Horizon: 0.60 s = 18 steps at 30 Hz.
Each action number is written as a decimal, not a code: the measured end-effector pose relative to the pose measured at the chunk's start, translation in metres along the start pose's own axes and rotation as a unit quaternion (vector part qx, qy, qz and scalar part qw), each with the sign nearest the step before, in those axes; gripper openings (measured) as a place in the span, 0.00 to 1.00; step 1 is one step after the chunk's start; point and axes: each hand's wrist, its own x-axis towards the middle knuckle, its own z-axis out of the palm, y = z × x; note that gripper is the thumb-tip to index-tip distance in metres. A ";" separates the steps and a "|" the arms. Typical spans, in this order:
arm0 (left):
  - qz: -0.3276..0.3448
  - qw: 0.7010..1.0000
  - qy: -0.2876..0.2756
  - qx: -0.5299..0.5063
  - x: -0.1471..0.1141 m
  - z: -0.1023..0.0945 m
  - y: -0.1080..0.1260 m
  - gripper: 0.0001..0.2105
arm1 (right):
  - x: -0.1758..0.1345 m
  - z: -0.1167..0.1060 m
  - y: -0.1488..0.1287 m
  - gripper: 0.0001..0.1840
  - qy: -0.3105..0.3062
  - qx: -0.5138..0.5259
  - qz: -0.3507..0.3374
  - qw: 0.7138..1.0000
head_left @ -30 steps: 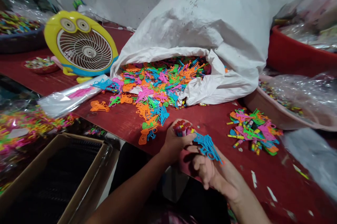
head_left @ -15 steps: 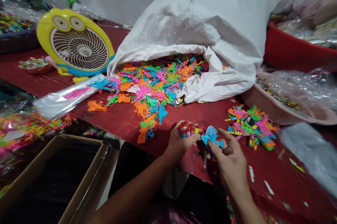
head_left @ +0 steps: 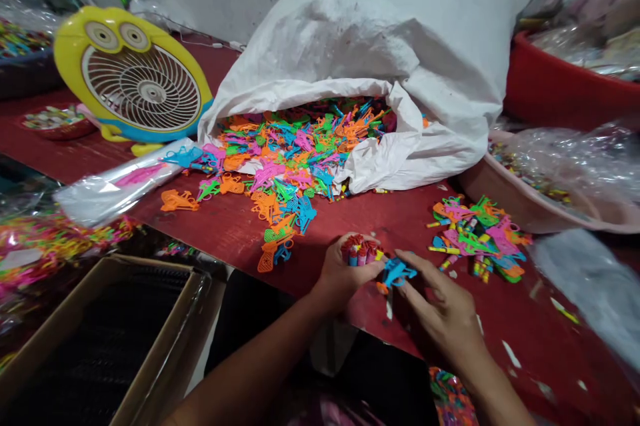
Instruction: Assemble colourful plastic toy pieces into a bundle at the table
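My left hand is closed round a bundle of small coloured tubes with red tops, held upright just above the table's front edge. Close beside it, my right hand has its thumb and index finger at a small blue plastic toy piece. An orange bit shows under the blue piece, near my left thumb; whether it is part of the same piece I cannot tell. To the right of my hands lies a small pile of mixed plastic pieces and striped tubes on the red table.
A big white sack spills coloured plastic pieces onto the table. A yellow fan and clear plastic wrap are at left. A cardboard box sits below. Pink and red tubs stand at right.
The blue piece in my right hand has turned and come lower and nearer my left hand. An orange bit now shows beneath it. My left hand still grips the tubes.
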 end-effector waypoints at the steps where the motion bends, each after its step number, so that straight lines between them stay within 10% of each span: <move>1: 0.009 1.000 0.005 0.009 0.000 -0.001 -0.001 0.12 | 0.001 0.002 0.002 0.19 0.024 -0.028 -0.025 0.999; 8: 0.056 0.998 0.033 0.023 0.003 -0.005 -0.005 0.10 | 0.010 0.006 -0.005 0.06 0.192 0.039 0.020 0.980; 13: 0.076 0.995 0.046 0.045 0.003 -0.005 -0.009 0.11 | 0.012 0.023 -0.021 0.13 0.196 0.168 0.152 0.954; 18: 0.111 0.989 0.050 0.082 0.002 -0.005 -0.008 0.11 | 0.015 0.038 -0.030 0.13 0.250 0.141 0.123 0.950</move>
